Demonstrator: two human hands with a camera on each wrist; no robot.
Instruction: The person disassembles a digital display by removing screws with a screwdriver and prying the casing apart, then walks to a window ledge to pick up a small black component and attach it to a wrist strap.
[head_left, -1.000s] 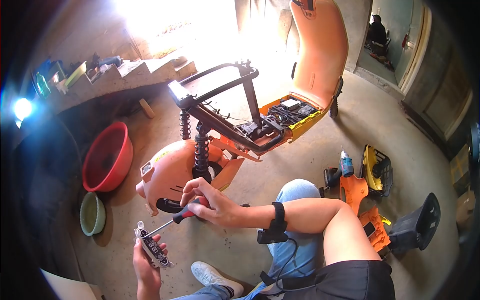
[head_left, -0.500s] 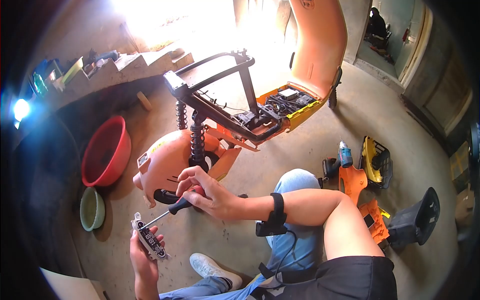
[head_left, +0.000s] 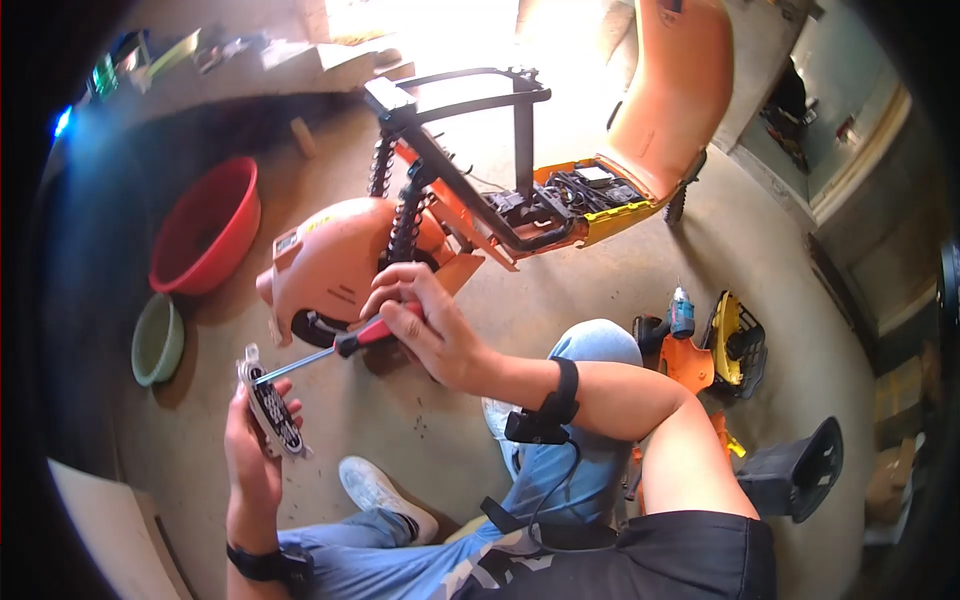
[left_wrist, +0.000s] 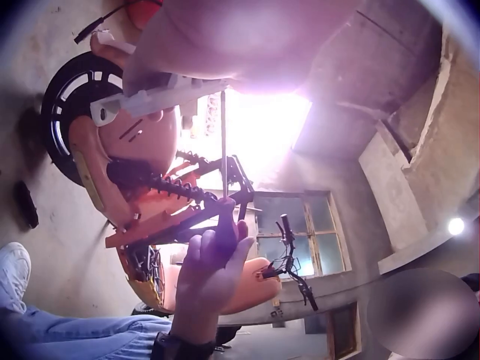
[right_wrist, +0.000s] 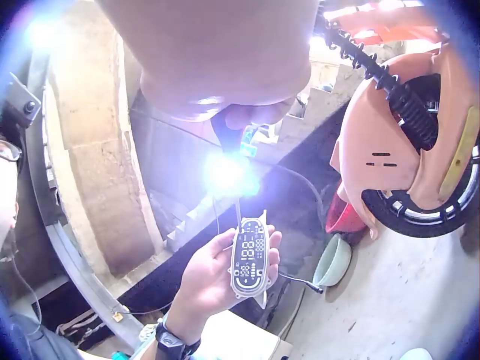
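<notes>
In the head view my left hand (head_left: 252,450) holds a digital instrument display (head_left: 272,412), an elongated white-rimmed panel with a dark face marked with digits. Its face shows fully in the right wrist view, the fingers (right_wrist: 274,255) wrapping behind it and the thumb along its side. My right hand (head_left: 435,330) grips a screwdriver (head_left: 372,333) by its red and black handle. The metal shaft slants down to the upper end of the display, its tip right at a corner there. From the left wrist view, the shaft (left_wrist: 223,142) meets the display's edge (left_wrist: 169,96).
Ahead stands a partly stripped orange scooter (head_left: 350,245) with its black frame exposed. A red basin (head_left: 207,225) and a pale green basin (head_left: 158,340) lie at left. At right are a cordless drill (head_left: 682,315), a yellow-and-black part (head_left: 735,345) and a black bin-like part (head_left: 795,468).
The head view has shifted, bringing the left wrist strap into sight. My right hand has turned slightly around the screwdriver, showing more of the red handle; the tip stays at the display's upper end.
</notes>
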